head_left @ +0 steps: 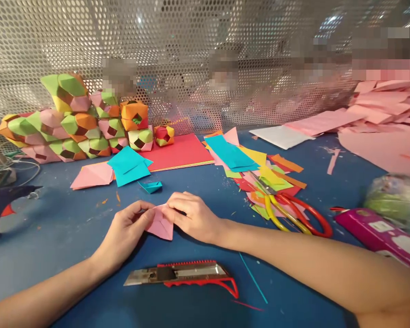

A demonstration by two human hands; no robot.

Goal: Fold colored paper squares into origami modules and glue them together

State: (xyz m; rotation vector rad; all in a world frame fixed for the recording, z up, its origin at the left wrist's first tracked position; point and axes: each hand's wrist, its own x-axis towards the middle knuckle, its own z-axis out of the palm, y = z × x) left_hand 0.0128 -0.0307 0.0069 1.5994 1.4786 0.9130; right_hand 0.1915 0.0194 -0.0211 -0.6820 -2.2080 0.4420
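Note:
A small pink paper piece with crease lines is pinched between both hands above the blue table. My left hand grips its left edge between thumb and fingers. At its upper right, my right hand has thumb and fingers closed on the paper. Just beyond the hands lies a small folded turquoise paper piece. Turquoise paper squares rest partly over pink paper squares farther back. Nearer to me, a utility knife with red edges lies flat, its blade end pointing left.
Folded paper polyhedra are stacked at the back left. Scissors with red and yellow handles lie by coloured scraps. A glue gun stands at left, a purple packet at right. A perforated metal screen borders the table.

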